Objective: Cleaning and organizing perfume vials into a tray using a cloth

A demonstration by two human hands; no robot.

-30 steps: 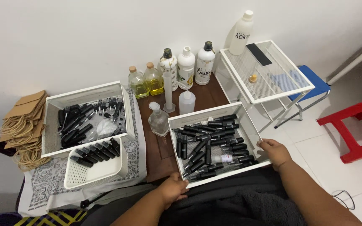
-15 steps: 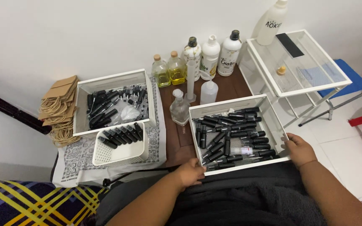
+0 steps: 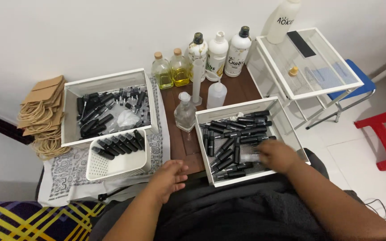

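Your right hand (image 3: 277,155) is blurred, its fingers curled down among the small black bottles (image 3: 235,138) inside the near-right white bin (image 3: 246,178); you cannot tell whether they have closed on one. Your left hand (image 3: 168,177) holds nothing, fingers loosely apart, resting at the near edge of the brown table (image 3: 179,145), just right of the small white basket (image 3: 119,163) of black bottles.

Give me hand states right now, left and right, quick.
Left hand: open, empty, resting at the table edge.
Right hand: inside the white bin over the black bottles; blurred, grip cannot be told.
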